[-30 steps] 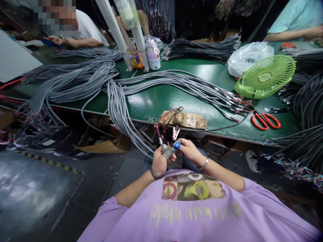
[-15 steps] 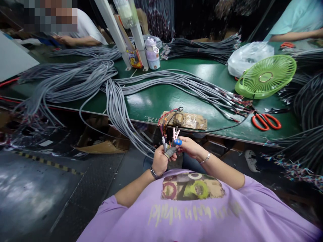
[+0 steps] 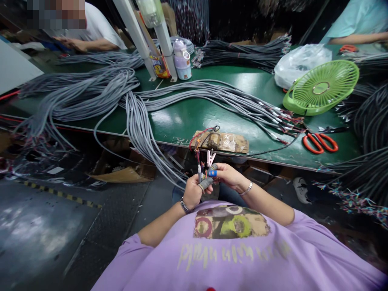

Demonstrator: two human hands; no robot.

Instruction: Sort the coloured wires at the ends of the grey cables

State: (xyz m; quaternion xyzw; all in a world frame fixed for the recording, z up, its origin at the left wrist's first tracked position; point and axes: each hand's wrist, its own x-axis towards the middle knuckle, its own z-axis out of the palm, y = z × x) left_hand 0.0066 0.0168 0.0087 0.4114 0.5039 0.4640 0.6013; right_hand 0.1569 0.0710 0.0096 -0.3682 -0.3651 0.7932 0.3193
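Observation:
My left hand [image 3: 193, 191] is closed around the end of a grey cable [image 3: 200, 176], whose thin coloured wires fan out above the fingers. Close against it, my right hand [image 3: 226, 176] pinches at the same wires; a blue wrap covers its thumb and grey tape a fingertip. The wire tips between the fingers are too small to make out. Just beyond the hands a pink clothespin-like clip [image 3: 210, 157] stands up near the table edge. Behind it a taped piece of wood or cardboard [image 3: 233, 142] lies at the edge, with a red and a black lead over it.
Grey cable bundles [image 3: 91, 91] spread over the green table [image 3: 236, 111], some hanging off its front edge. Red-handled scissors [image 3: 320, 143], a green fan [image 3: 323, 89], a plastic bag [image 3: 301, 66] and a bottle [image 3: 182, 60] stand around. Two people [image 3: 101, 30] sit across the table.
My right hand has shifted slightly and its fingers have turned, with the taped fingertip now showing above the thumb. The left hand keeps its hold. The whole view has tilted a little.

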